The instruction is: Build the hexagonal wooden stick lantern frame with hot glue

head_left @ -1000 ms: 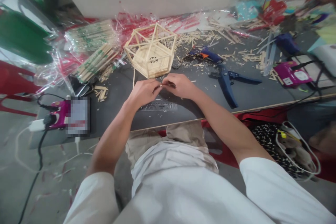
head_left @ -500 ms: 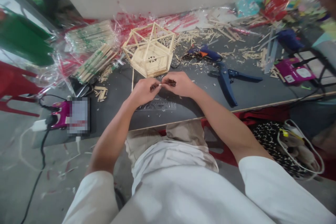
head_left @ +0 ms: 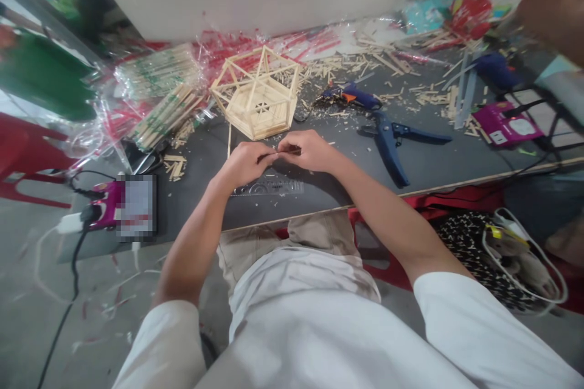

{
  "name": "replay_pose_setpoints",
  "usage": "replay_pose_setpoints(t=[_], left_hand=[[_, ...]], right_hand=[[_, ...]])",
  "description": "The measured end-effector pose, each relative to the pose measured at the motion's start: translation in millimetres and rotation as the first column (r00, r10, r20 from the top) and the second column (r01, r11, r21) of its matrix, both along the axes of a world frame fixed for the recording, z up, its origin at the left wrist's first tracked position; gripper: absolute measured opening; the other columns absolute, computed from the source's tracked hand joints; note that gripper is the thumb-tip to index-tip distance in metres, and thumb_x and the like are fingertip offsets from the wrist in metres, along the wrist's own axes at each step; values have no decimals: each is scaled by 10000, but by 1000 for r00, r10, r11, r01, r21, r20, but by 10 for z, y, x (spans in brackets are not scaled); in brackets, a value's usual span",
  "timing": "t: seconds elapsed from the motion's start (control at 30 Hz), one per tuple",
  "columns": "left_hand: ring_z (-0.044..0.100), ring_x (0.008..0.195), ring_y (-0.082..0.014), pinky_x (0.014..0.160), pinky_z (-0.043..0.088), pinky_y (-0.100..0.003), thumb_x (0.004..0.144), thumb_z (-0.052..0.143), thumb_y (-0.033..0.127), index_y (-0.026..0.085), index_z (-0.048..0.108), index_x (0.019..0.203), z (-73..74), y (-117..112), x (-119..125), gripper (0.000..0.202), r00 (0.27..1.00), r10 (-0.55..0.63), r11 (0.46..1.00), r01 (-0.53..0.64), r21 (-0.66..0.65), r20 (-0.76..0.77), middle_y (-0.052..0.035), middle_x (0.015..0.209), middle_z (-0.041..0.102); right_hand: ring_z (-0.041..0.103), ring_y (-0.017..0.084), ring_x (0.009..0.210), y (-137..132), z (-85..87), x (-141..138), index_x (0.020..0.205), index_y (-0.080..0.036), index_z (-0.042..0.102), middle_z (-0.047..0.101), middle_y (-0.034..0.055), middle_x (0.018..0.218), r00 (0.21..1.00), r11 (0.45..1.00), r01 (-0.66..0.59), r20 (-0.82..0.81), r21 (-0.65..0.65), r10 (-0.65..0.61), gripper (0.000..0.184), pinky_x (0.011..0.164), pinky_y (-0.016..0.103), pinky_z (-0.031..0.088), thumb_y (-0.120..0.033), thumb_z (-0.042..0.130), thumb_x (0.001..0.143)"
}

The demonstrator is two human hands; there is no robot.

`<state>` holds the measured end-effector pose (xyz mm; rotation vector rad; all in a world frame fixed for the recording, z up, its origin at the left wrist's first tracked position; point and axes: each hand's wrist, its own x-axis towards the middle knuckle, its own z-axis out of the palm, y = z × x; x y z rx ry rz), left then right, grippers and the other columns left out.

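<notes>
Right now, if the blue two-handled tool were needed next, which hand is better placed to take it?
Probably the right hand: the blue two-handled tool lies nearer it, and the left hand would have to reach past it.

The openwork frame [head_left: 250, 100] is pale, bare wood with a dry, matt look; the loose offcuts [head_left: 351, 65] behind it are the same raw wood, rough and splintery; the bundled sticks [head_left: 166, 114] are plain wood too, beside glossy, crinkled clear plastic wrapping [head_left: 157, 70]; the table [head_left: 196, 206] has a smooth, matt dark-grey top; on it, the ruler [head_left: 285, 187] is transparent plastic, while the cutter [head_left: 391, 155] has smooth blue handles, seemingly plastic; the purple power strip [head_left: 508, 124] looks like shiny plastic; the white shirt [head_left: 310, 328] is soft, matt, creased cloth.
</notes>
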<state>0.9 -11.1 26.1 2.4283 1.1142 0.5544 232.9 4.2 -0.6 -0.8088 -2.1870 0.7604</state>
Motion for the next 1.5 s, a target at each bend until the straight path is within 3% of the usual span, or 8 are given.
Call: replay_pose_setpoints(t=[0.23, 0.43, 0.63, 0.77, 0.87, 1.23, 1.33, 1.5], left_hand=[[697, 685, -159, 712, 493, -258, 1003, 586, 377, 198, 788, 827, -51, 35, -8, 322, 998, -24, 999, 23, 25, 52, -18, 731, 762], [683, 666, -142, 690, 481, -235, 1017, 567, 332, 181, 790, 860, -25, 13, -19, 311, 996, 37, 989, -49, 140, 86, -19, 741, 754], [688, 656, -141, 723, 517, -243, 996, 578, 301, 191, 772, 810, -45, 15, -3, 290, 984, 107, 981, -128, 144, 144, -8, 734, 764], [695, 675, -147, 706, 511, -250, 993, 576, 290, 193, 774, 809, -91, 12, 28, 288, 978, 153, 974, -173, 146, 138, -13, 749, 771], [681, 651, -141, 664, 491, -245, 986, 589, 283, 191, 776, 807, -125, 11, 41, 274, 978, 155, 974, -175, 145, 138, -11, 735, 763], [668, 625, -134, 659, 502, -240, 967, 615, 269, 200, 785, 783, -138, 19, 87, 260, 945, 222, 959, -256, 120, 242, -9, 717, 772], [672, 633, -133, 678, 514, -239, 971, 618, 270, 202, 804, 829, -136, 19, 111, 244, 931, 257, 950, -293, 110, 261, -12, 724, 776], [666, 625, -132, 685, 508, -244, 988, 599, 292, 204, 793, 811, -151, 20, 132, 278, 918, 288, 927, -339, 163, 272, -4, 699, 756]], right_hand=[[625, 158, 708, -47, 57, -24, 921, -155, 729, 737, 62, 821, 999, 998, 26, 43, -56, -24, 196, 698, 290, 448, -334, 652, 934], [678, 270, 1034, -136, 298, 209, 1096, -187, 723, 752, 121, 1109, 948, 945, 318, -12, 81, -318, 262, 948, 415, 529, -361, 693, 903], [592, 379, 1319, -480, 309, 1120, 1265, -138, 698, 669, 210, 1310, 645, 689, 718, 278, 95, -711, 474, 1171, 524, 433, -462, 646, 922], [353, 493, 1529, -646, 163, 1651, 1583, -22, 410, 405, 354, 1595, 418, 585, 808, 633, 68, -651, 1020, 1235, 576, 337, -652, 723, 844], [347, 528, 1519, -665, 110, 1791, 1625, 24, 278, 340, 394, 1618, 342, 591, 801, 735, 98, -585, 1177, 1221, 605, 326, -734, 699, 829], [570, 522, 1282, -826, 550, 1423, 1421, 82, 471, 523, 449, 1319, 152, 625, 758, 882, 185, -446, 567, 962, 536, 426, -364, 360, 1089], [633, 455, 1192, -873, 698, 1270, 1329, 13, 531, 600, 375, 1247, 188, 678, 720, 898, 151, -399, 463, 905, 475, 451, -341, 351, 1091], [696, 295, 929, -923, 868, 967, 1046, -197, 590, 734, 158, 1066, 523, 731, 657, 811, -187, -262, 315, 791, 360, 481, -425, 375, 1075]])
